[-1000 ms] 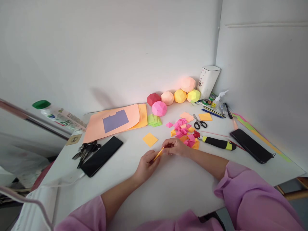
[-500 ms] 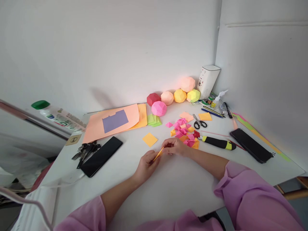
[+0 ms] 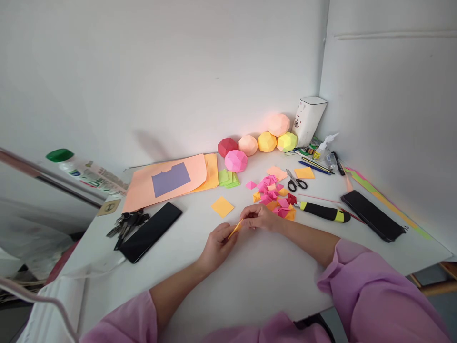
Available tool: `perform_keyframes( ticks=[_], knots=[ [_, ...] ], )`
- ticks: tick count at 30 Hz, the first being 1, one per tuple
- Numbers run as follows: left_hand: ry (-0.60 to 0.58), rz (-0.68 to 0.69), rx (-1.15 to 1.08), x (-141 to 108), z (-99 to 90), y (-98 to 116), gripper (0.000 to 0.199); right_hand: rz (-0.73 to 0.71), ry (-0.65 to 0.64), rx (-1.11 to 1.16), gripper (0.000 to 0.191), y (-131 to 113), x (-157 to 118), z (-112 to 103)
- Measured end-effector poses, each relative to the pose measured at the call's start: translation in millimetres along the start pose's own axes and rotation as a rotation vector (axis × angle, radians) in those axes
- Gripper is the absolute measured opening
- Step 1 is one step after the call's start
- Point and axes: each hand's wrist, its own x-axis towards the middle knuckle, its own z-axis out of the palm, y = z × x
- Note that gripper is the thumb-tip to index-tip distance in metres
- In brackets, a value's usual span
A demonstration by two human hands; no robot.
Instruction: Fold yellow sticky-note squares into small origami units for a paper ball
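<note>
Between my two hands is a narrow folded piece of orange paper (image 3: 235,228), seen nearly edge-on. My left hand (image 3: 218,242) is closed on its lower end. At the upper end, the fingers of my right hand (image 3: 260,218) pinch the paper's tip. A flat orange paper square (image 3: 223,207) lies on the table just beyond my hands. Beside my right hand is a heap of small folded paper pieces (image 3: 273,193), mostly pink, with some orange and a red one. Part of that heap is hidden behind my right hand.
Faceted paper balls (image 3: 236,161) line the wall. Scissors (image 3: 295,181), a utility knife (image 3: 324,212) and a black phone-like case (image 3: 373,216) lie right. Left are a phone (image 3: 151,232), keys (image 3: 128,224) and paper sheets (image 3: 143,188); green squares (image 3: 228,178) sit behind.
</note>
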Motion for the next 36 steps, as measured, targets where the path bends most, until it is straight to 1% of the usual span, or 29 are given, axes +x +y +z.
perform_keyframes(
  ticks=[11,19,24,32,36],
  knots=[
    [0.0,-0.014,0.009,-0.2,0.0,0.6,0.027,0.036,0.03,0.029,0.026,2.4,1.2,-0.7],
    [0.003,-0.024,0.001,0.1,-0.6,1.5,0.029,-0.003,0.024,0.02,0.024,2.8,0.4,-1.6],
    [0.009,-0.025,-0.013,0.2,-0.2,0.8,0.028,-0.001,0.019,0.032,0.023,4.7,0.1,-2.0],
    [-0.011,-0.075,-0.042,0.4,-0.8,0.4,0.028,-0.032,-0.008,0.043,0.028,1.8,-2.0,-0.2],
    [-0.014,-0.087,-0.067,-0.2,-1.0,1.2,0.028,-0.064,-0.016,-0.036,0.029,3.6,-3.3,4.5]
  ],
)
